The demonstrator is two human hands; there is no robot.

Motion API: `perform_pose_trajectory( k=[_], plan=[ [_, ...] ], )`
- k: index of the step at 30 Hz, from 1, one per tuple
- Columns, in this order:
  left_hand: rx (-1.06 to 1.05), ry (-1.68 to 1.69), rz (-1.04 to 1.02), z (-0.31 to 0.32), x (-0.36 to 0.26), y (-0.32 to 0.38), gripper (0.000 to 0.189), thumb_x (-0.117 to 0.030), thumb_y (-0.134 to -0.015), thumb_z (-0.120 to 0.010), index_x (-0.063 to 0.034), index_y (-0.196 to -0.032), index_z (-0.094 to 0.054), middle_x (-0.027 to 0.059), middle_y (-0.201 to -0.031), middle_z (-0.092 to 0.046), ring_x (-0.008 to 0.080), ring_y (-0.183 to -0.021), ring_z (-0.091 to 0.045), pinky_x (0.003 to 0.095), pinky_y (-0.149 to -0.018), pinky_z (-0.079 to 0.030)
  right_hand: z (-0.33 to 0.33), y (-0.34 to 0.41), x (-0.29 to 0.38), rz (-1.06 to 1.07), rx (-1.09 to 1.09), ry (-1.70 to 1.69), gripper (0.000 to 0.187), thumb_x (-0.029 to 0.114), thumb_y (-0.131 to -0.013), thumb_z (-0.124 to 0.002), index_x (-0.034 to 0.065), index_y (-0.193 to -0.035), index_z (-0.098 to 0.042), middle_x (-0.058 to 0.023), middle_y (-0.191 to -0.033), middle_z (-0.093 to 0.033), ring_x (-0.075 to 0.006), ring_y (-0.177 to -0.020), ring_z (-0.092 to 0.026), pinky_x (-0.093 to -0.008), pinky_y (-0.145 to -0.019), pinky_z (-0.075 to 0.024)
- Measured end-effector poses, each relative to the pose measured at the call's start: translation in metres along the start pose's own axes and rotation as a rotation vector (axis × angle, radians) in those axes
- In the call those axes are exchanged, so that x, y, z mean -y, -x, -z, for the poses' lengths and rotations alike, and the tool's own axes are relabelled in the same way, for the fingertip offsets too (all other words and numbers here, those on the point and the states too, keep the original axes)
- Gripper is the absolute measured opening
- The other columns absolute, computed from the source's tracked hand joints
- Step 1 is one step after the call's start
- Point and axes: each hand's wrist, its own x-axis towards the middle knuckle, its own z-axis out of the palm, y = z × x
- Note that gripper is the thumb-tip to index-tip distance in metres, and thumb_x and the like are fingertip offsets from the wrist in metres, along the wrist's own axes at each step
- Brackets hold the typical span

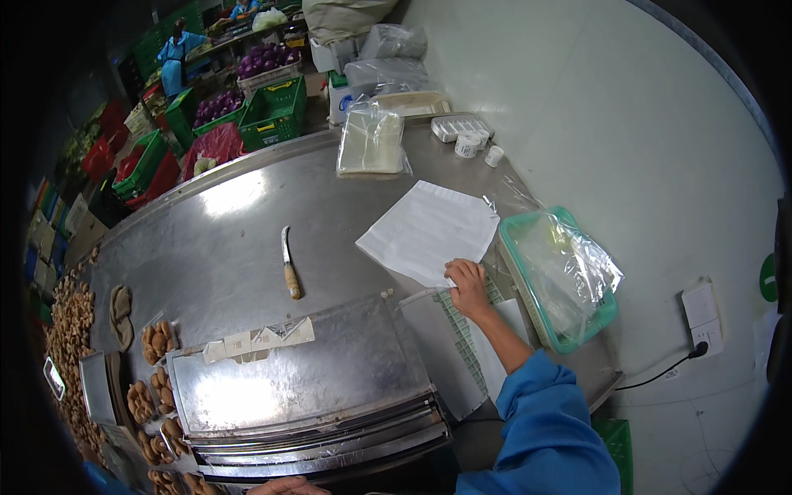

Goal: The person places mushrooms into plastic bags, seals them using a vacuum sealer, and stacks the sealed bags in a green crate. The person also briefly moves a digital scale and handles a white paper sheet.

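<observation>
My right hand point(467, 286), in a blue sleeve, has its fingers curled on the near corner of a white paper sheet point(430, 230) lying on the steel table. Beneath my wrist are more white sheets point(442, 346) and a strip with a green printed grid point(461, 337). Only part of my left hand point(288, 486) shows at the bottom edge, by the front of a steel-topped machine point(297, 377); its fingertips are cut off from clear view. A hooked knife with a wooden handle point(291, 278) rests on the table beyond the machine.
Right of the sheet stands a green plastic basket point(504, 238) with clear film. Label rolls point(467, 145) and bagged trays point(371, 139) lie at the back. Packed mushrooms point(158, 342), a cloth glove point(120, 315) and loose mushrooms point(68, 315) are left. A power cord point(659, 373) runs from the wall.
</observation>
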Motion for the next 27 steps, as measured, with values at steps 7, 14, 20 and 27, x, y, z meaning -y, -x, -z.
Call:
perform_pose_trajectory(
  k=[7,14,20,27],
  plan=[
    [0.08,-0.3,-0.127,0.017,-0.065,-0.035,0.067,-0.035,-0.081,-0.063,0.0067,-0.128,-0.039,0.0274,-0.11,-0.057,0.0393,-0.096,-0.06,0.0517,-0.084,-0.049,0.015,-0.071,-0.018,-0.081,-0.146,0.108,0.034,-0.006,-0.057,-0.052,0.008,-0.087,-0.055,-0.0067,-0.089,-0.056,-0.0274,-0.096,-0.05,-0.0375,-0.083,-0.0348],
    [-0.318,-0.978,-0.285,0.052,-0.142,-0.236,0.087,-0.02,-0.071,-0.067,-0.0112,-0.144,-0.02,0.0143,-0.143,-0.029,0.0274,-0.132,-0.028,0.0412,-0.102,-0.03,0.165,-0.165,0.046,-0.201,-0.241,-0.531,0.017,0.001,-0.08,-0.056,0.0036,-0.096,-0.056,-0.0023,-0.076,-0.059,-0.0112,-0.067,-0.055,-0.0289,-0.059,-0.0474],
    [-0.221,-0.631,-0.387,0.07,-0.171,-0.311,0.1,-0.03,-0.064,-0.079,-0.009,-0.142,-0.02,0.0156,-0.142,-0.029,0.0265,-0.132,-0.026,0.0383,-0.106,-0.024,0.257,-0.165,0.085,-0.157,-0.065,-0.814,0.019,0.008,-0.086,-0.058,0.0035,-0.104,-0.058,0.0006,-0.081,-0.062,-0.0037,-0.064,-0.054,-0.0201,-0.045,-0.0435],
    [-0.035,-0.648,-0.255,0.0,-0.129,-0.346,0.029,-0.011,-0.075,-0.072,-0.0022,-0.101,-0.063,0.0041,-0.09,-0.066,0.011,-0.077,-0.062,0.025,-0.072,-0.049,0.286,-0.132,0.059,-0.324,-0.114,-1.149,0.029,0.012,-0.087,-0.058,0.0031,-0.113,-0.054,-0.007,-0.103,-0.063,-0.0134,-0.092,-0.06,-0.0317,-0.083,-0.0497]
  ],
)
